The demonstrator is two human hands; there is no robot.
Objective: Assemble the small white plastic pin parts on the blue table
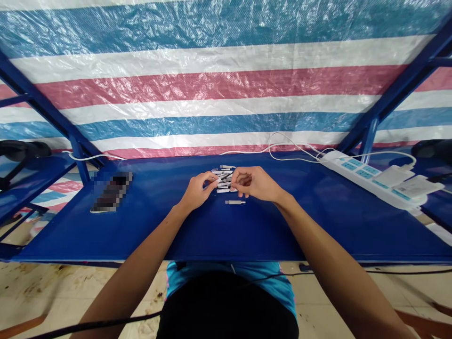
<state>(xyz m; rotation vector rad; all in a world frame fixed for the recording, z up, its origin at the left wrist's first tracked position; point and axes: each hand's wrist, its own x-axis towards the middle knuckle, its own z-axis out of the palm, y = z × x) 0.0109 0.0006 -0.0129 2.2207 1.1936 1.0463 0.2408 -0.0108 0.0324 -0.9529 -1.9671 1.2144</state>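
Several short white-and-silver pens (226, 167) lie in a cluster on the blue tabletop, partly covered by my fingers. My left hand (199, 189) comes in from the left, its thumb and forefinger pinched on a small white pen part (219, 181). On the other side, my right hand (256, 183) has its fingers curled and thumb and forefinger tips together over the cluster. What those right fingertips hold is too small to make out. A single pen (234, 202) rests apart, nearer me, lying crosswise with its silver tip to the right.
A white power strip (367, 179) with plugged-in adapters lies at the right, its white cable (282, 157) looping along the back. A pixelated dark phone-like object (112, 193) is at the left. Blue metal posts (370, 132) and a striped plastic sheet (226, 84) bound the table (151, 202).
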